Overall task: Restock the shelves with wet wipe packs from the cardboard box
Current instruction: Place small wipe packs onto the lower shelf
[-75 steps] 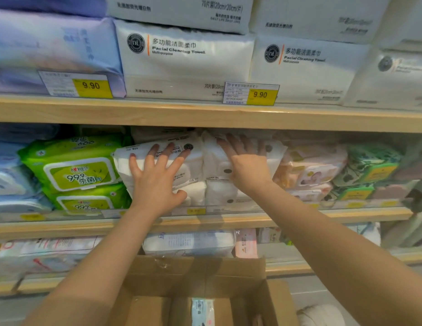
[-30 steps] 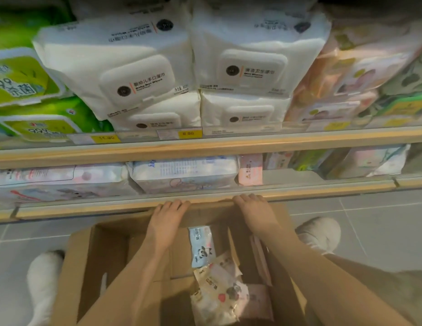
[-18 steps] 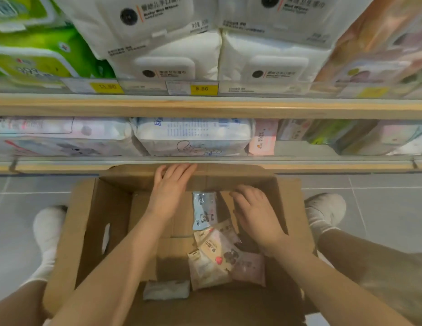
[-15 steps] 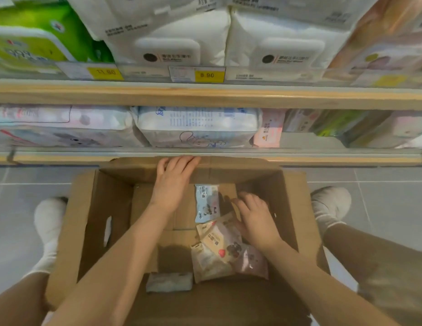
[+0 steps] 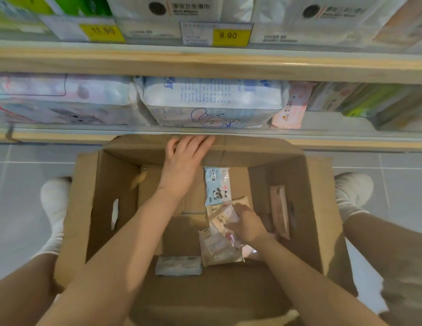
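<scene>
Right hand (image 5: 246, 225) grasps a beige pack (image 5: 225, 218) inside the box (image 5: 87, 208); left hand (image 5: 185, 158) rests flat on its rim. Several packs remain; restocking incomplete.

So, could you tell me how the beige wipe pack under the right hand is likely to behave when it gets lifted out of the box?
The beige wipe pack looks like a soft film pouch, so it will probably flex rather than stay stiff. Its glossy wrapper may be slippery, so the right hand should grip it firmly. It looks small and flat, so probably light and unlikely to roll inside the cardboard box.
</scene>
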